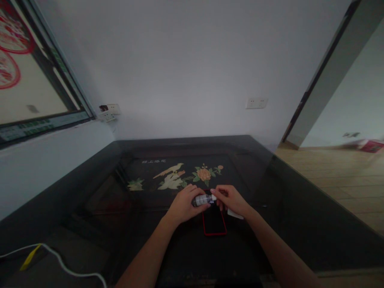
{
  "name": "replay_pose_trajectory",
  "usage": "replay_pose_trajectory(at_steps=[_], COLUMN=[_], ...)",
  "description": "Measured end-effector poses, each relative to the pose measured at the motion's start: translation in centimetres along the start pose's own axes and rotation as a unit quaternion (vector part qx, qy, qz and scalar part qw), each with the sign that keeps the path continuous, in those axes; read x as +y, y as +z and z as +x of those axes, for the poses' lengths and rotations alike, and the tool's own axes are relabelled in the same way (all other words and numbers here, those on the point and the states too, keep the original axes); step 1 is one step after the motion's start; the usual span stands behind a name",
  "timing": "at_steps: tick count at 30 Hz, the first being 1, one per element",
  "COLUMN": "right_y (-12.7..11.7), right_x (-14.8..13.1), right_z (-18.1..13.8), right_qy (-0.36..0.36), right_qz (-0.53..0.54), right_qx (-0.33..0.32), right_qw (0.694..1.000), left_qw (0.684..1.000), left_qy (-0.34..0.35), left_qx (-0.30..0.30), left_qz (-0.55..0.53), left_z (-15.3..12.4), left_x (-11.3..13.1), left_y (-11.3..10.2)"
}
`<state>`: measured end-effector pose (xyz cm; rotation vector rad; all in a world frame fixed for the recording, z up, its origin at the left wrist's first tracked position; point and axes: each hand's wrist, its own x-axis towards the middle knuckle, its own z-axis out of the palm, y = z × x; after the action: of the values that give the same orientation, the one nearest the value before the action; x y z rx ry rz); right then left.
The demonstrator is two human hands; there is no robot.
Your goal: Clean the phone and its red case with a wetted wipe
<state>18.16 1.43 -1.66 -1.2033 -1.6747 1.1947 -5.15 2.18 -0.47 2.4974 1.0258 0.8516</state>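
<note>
A small grey-and-white bottle lies sideways between my two hands, just above a phone with a red case that rests face up on the dark table. My left hand is wrapped round the bottle's body. My right hand pinches the bottle's white cap end with its fingertips. A white cloth or paper shows under my right palm, partly hidden.
The dark table's top bears a painted bird and flowers. A white cable with a yellow tag lies at the near left. Wall sockets sit behind; a window is at left, and a doorway to a tiled floor at right.
</note>
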Motion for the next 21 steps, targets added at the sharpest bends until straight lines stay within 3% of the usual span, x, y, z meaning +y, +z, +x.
replay_pose_trajectory(at_steps=[9, 21], right_y=[-0.06, -0.51], right_x=[0.07, 0.19], right_z=[0.08, 0.03], right_qy=[-0.031, -0.045], right_qz=[0.026, 0.039], right_qx=[-0.007, -0.027], right_qw=[0.999, 0.998], left_qw=[0.999, 0.999], left_qy=[-0.039, -0.032], left_qx=[0.012, 0.001], left_qz=[-0.012, -0.036], left_z=[0.17, 0.06], left_x=[-0.26, -0.17], left_y=[0.17, 0.10])
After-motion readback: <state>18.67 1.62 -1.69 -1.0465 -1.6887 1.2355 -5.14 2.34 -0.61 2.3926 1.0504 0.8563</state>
